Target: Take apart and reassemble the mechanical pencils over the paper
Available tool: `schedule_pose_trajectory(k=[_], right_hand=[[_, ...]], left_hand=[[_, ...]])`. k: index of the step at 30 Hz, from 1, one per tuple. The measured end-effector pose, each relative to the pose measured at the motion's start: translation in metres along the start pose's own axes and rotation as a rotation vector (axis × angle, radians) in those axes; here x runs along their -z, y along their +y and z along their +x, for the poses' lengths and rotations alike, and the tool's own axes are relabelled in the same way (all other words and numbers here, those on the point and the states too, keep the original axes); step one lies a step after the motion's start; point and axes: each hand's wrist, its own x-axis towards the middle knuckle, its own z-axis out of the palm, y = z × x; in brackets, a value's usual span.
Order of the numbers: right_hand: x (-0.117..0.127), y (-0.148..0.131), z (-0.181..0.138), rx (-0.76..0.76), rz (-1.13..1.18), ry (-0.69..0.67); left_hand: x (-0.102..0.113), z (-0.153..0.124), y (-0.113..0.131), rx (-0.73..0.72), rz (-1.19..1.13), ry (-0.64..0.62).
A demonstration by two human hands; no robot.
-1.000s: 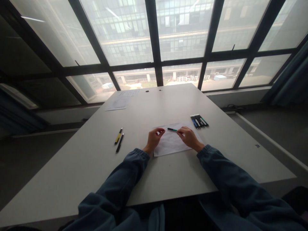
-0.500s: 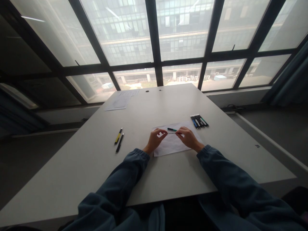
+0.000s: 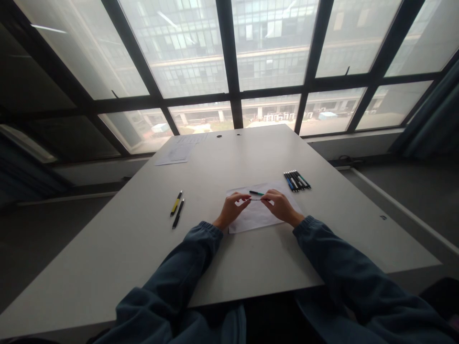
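Observation:
Both of my hands hover over a white sheet of paper [image 3: 255, 217] on the grey table [image 3: 143, 239]. My left hand [image 3: 231, 209] and my right hand [image 3: 280, 205] each pinch one end of a thin dark rod [image 3: 255, 199], likely a pen refill, held level between them. A green and black pen part [image 3: 256, 193] lies on the paper just beyond the rod, close to my right fingers.
A row of several pens [image 3: 297, 180] lies to the right of the paper. A yellow pen [image 3: 176, 203] and a black pen [image 3: 178, 213] lie to the left. Another printed sheet [image 3: 179, 149] sits at the far left corner. Large windows stand behind the table.
My left hand has come in toward the right one and taken the free end of the thin rod. The green pen part now lies on the paper, out of my right fingers.

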Motion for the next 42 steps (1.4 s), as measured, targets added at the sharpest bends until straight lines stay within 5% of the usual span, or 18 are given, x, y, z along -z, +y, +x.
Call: schedule_pose_trajectory(k=[6, 30, 38, 42], right_hand=[[0.000, -0.001, 0.001, -0.010, -0.004, -0.005], [-0.001, -0.008, 0.000, -0.026, 0.035, -0.069], [0.004, -0.001, 0.003, -0.232, -0.041, 0.323], [0.000, 0.017, 0.001, -0.289, -0.146, 0.319]], left_hand=[[0.000, 0.000, 0.001, -0.056, 0.017, -0.081], [0.001, 0.001, 0.008, -0.067, 0.111, -0.076], [0.002, 0.002, 0.006, 0.027, 0.087, 0.035], [0.003, 0.002, 0.005, 0.077, 0.069, 0.110]])
